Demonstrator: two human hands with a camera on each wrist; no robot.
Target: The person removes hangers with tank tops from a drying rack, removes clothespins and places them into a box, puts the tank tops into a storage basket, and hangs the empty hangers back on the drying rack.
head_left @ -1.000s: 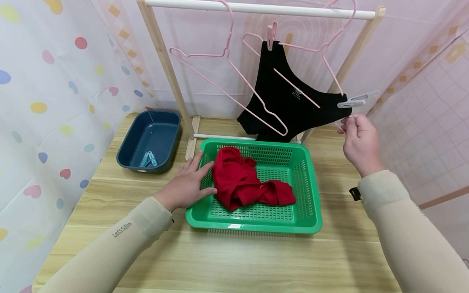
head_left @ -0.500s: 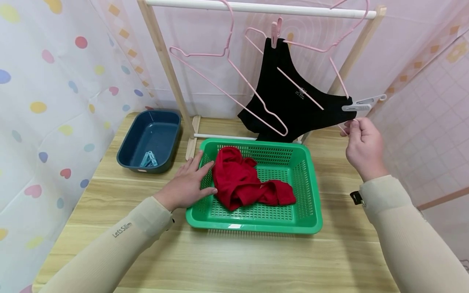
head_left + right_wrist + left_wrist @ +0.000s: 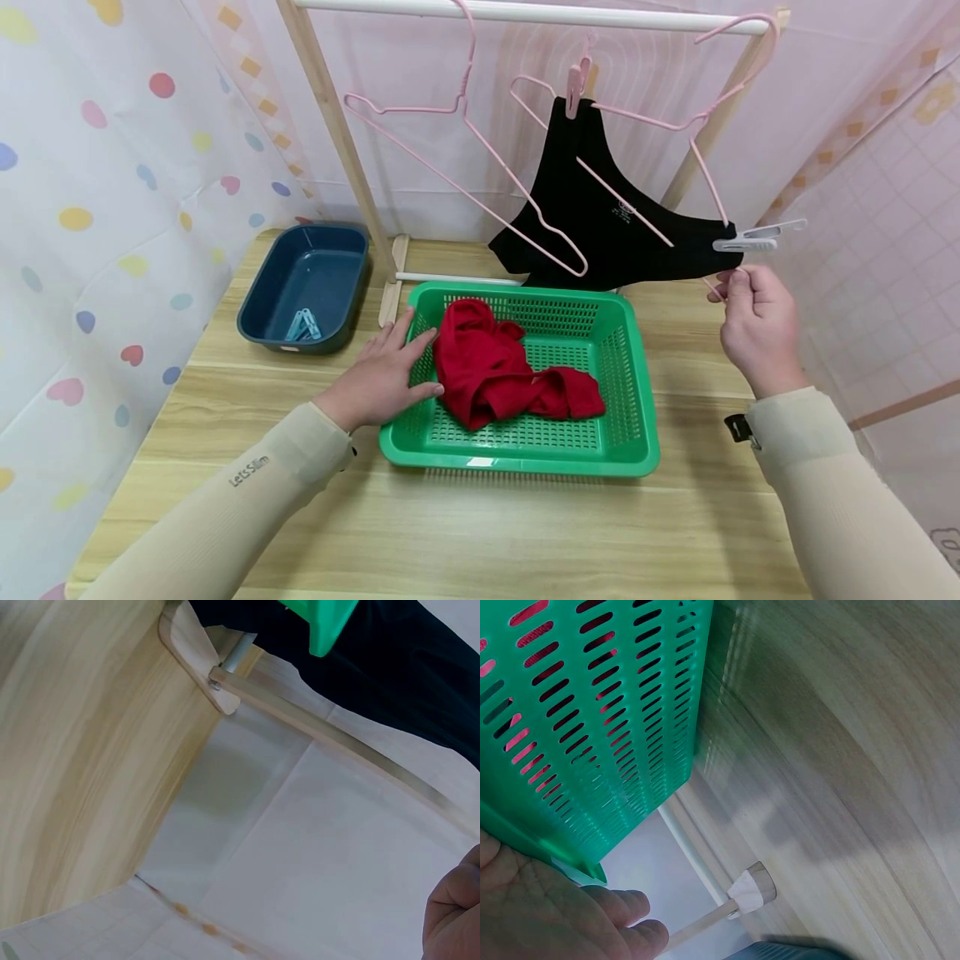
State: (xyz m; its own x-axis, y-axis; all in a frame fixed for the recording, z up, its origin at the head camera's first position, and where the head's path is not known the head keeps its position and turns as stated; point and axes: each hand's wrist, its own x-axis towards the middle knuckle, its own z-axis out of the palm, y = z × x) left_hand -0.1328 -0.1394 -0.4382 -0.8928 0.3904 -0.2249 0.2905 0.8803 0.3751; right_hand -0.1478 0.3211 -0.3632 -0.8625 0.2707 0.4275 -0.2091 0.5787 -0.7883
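Observation:
At the right, my right hand (image 3: 759, 329) pinches the lower end of a pink clothes hanger (image 3: 716, 187), right beside the corner of a pair of black underpants (image 3: 607, 208). The underpants hang tilted on this hanger, fastened by a pink clothespin (image 3: 575, 87) at the upper left and a pale grey clothespin (image 3: 750, 239) near my fingertips. My left hand (image 3: 381, 375) rests on the left rim of a green basket (image 3: 517, 462), fingers straight and spread. Crumpled red clothing (image 3: 487, 367) lies inside. In the right wrist view only part of the right hand (image 3: 454, 911) shows.
A drying rack with a white rod (image 3: 525, 12) and wooden posts (image 3: 337, 142) stands behind the basket. Another pink hanger (image 3: 517, 175) hangs there without clothing. A dark blue tub (image 3: 341, 312) holds light blue clothespins (image 3: 303, 325). Curtains (image 3: 127, 200) surround the wooden table (image 3: 480, 533).
My right hand has moved right and a little down, pulling the hanger and underpants along. The hanger's hook has shifted toward the rod's right end. My left hand stays in place.

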